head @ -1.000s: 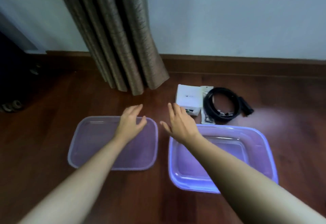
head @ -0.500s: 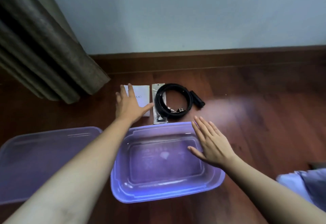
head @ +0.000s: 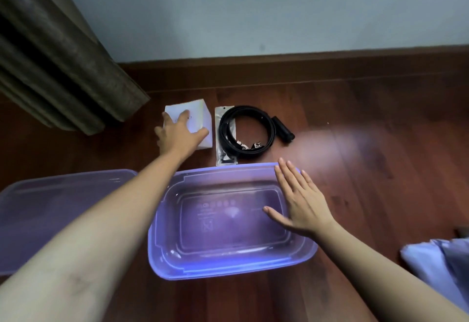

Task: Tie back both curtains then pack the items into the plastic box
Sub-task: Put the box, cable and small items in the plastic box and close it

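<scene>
A small white box (head: 201, 113) rests on the wooden floor near the wall, one end tipped up. My left hand (head: 177, 137) is on it, fingers over its left side and thumb on its front right edge. To its right lie a clear packet (head: 224, 116) and a coiled black cable (head: 269, 129) with metal clips. The empty purple plastic box (head: 228, 271) sits in front of them. My right hand (head: 302, 201) hovers flat and open over the box's right rim, holding nothing.
The purple lid (head: 50, 210) lies flat to the left of the box, partly under my left forearm. A brown curtain (head: 63, 68) hangs to the floor at the upper left. A light blue cloth (head: 436, 258) is at the right edge.
My left hand has closed around the white box and its far end has tipped up. My right hand has stayed over the plastic box's right rim. The view has held roughly steady.
</scene>
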The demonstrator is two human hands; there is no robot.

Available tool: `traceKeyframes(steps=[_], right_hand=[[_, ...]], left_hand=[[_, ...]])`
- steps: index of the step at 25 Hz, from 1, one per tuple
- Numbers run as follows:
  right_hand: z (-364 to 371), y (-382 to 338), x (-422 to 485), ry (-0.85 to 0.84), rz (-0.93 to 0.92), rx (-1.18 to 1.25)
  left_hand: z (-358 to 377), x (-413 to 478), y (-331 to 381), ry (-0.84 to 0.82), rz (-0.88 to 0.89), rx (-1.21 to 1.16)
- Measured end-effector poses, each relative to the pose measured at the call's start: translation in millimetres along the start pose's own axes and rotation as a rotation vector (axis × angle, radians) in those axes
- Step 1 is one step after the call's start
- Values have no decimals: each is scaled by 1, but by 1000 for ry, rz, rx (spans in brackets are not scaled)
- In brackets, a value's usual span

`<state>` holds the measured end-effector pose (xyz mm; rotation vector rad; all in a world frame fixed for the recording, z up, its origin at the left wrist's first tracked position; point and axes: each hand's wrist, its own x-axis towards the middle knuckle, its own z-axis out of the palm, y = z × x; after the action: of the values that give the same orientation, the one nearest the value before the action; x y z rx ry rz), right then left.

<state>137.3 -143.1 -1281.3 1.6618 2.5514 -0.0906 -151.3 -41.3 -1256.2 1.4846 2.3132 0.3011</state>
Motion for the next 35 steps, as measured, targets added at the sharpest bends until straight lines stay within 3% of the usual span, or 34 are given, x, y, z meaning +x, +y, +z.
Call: traceKeyframes(steps=[3, 6, 10, 14, 19, 29, 32, 35], right_hand=[[-2, 0, 0, -3, 2, 13], [-4, -1, -1, 0, 17, 31], [-3, 1, 0, 11, 4, 35], [-3, -1, 0, 25, -4, 35], [-5, -4, -2, 37, 8, 50], [-5, -4, -1, 15, 11, 69], [-6, -4, -2, 18, 10, 95], [-5, -3, -2, 23, 8, 121]], left_hand=[[-39, -34, 12, 98, 51, -218], [-53, -119, -6, 197, 329, -371], [0, -188, -74, 127, 629, -90], [30, -189, -90, -11, 491, 138], [31, -191, -74, -45, 369, 344], [30, -178, -63, -1, 379, 529], [24, -179, -58, -75, 321, 599], [2, -180, -43, 48, 347, 477]])
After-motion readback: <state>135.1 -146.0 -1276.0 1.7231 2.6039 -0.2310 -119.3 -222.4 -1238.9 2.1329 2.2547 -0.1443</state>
